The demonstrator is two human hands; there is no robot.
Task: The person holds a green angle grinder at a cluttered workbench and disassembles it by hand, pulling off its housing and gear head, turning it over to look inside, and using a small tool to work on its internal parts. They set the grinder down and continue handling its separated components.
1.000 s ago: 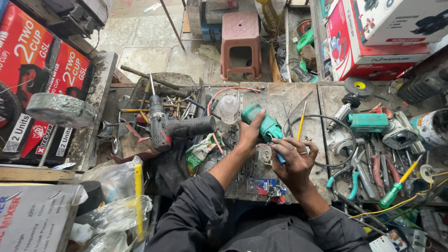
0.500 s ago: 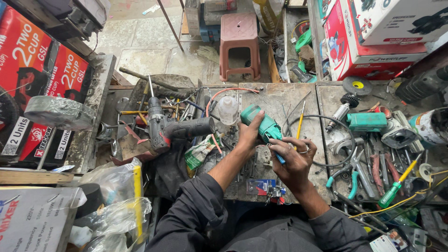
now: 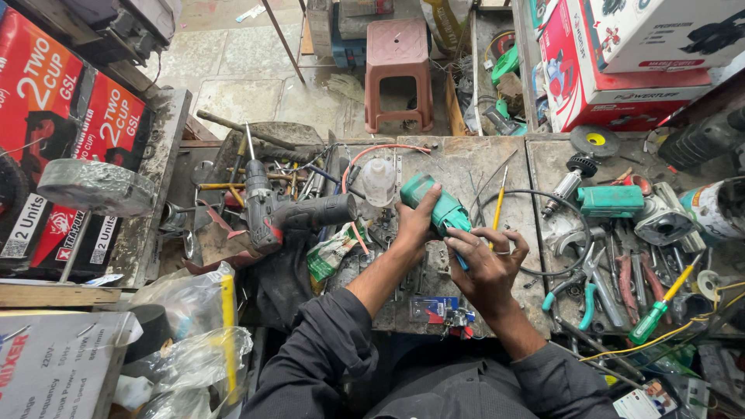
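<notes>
Green plastic tool body [image 3: 434, 203], both hands [image 3: 454, 240] gripping

My view has dipped a little: the pink stool [image 3: 399, 68] now sits closer to the top edge than a second ago. My right hand [image 3: 489, 264] has edged slightly in toward the green tool body [image 3: 434, 203]; my left hand [image 3: 415, 225] has barely shifted on it.

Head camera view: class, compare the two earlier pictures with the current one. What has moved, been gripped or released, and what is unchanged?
Nothing visibly changed. The left hand still grips the green power tool body and the right hand stays at its lower end. The grey drill and the green-handled pliers lie where they were on the bench.
</notes>
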